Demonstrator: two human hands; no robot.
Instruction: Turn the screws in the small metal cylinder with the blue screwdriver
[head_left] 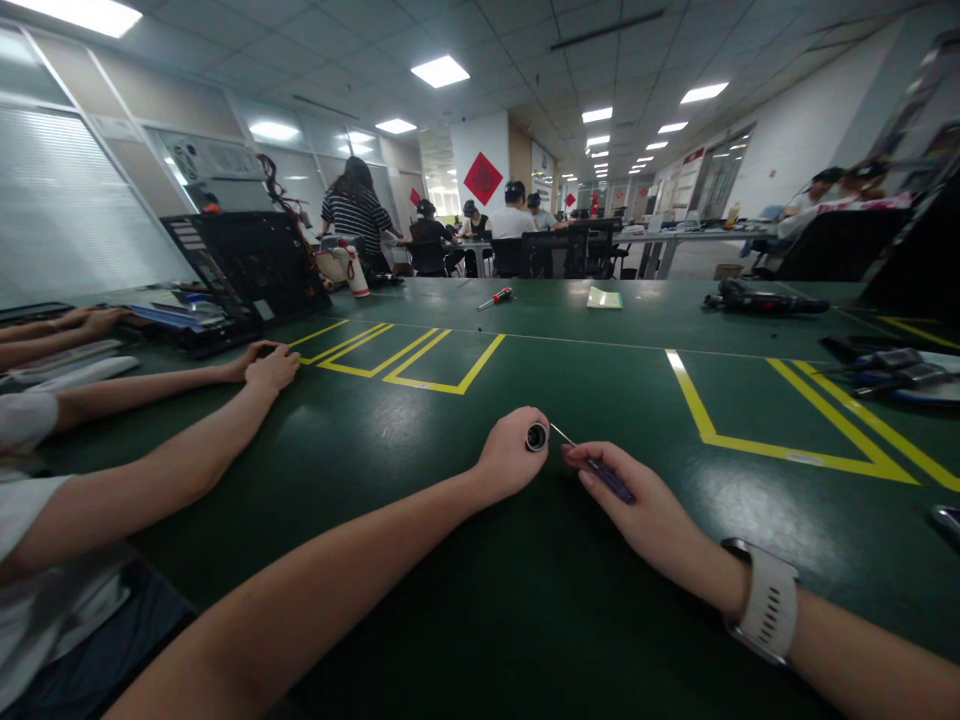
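My left hand [511, 455] is closed around a small dark cylindrical part [536, 437], whose round open end with a pale rim faces me. Most of that part is hidden inside the fist. In my right hand [619, 490] is a screwdriver [611, 480] with a dark purplish handle, gripped between thumb and fingers. Its thin metal shaft points up and left at the left hand's fingers. Whether the tip touches the part, I cannot tell. Both hands are just above the green tabletop [450, 560].
Yellow tape outlines [465, 390] mark the table. Farther back lie a red screwdriver [496, 298], a pale notepad [604, 298] and a black device [765, 298]. At left, a co-worker's hands [270, 368] rest near a black computer case [247, 265]. Tools [900, 370] lie at right.
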